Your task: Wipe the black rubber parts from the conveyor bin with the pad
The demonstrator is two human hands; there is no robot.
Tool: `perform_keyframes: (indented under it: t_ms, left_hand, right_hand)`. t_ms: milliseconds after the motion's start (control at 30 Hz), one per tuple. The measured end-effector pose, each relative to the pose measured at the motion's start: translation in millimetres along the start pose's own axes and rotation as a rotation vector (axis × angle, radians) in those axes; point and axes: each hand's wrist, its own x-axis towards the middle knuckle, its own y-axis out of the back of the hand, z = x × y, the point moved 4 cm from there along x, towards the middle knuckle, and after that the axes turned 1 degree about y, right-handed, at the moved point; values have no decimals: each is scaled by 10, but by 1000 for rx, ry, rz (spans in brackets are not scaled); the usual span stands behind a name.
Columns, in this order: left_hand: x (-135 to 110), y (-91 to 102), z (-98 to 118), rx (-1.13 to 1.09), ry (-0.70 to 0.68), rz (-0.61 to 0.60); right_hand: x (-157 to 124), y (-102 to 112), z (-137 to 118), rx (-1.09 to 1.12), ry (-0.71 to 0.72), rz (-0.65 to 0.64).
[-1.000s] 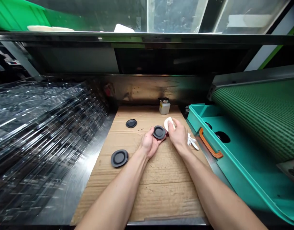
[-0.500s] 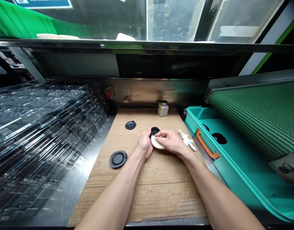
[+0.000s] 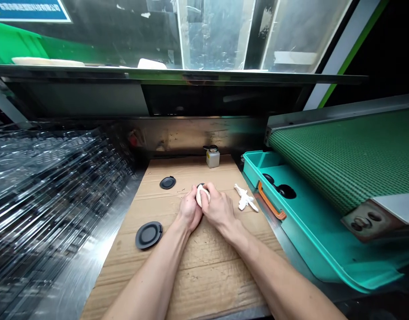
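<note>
Okay, I've got both hands pressed close together above the cardboard sheet (image 3: pixel 191 284): my left hand (image 3: pixel 190 209) cups a black disc (image 3: pixel 200 184), barely showing, and my right hand (image 3: pixel 217 209) pinches a white pad (image 3: pixel 200 196) against it.

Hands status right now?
Left hand: closed, holding black disc.
Right hand: closed, holding white pad against the disc.

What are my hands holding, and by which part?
Left hand holds a black disc, grip hidden; right hand presses a white pad onto it.
</note>
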Motion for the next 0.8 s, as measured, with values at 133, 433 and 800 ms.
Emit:
perform_keyframes:
  t_ms: [133, 433, 800]
  left_hand:
    - [-13, -26, -11, 46, -50, -20]
    - [-36, -8, 309, -82, 27, 21]
    - [-154, -21, 352, -195, 244, 84]
  right_hand:
    - [24, -64, 15, -42, -81, 19]
    - [141, 68, 460, 58, -151, 157]
    - [36, -162, 267, 13, 130, -191]
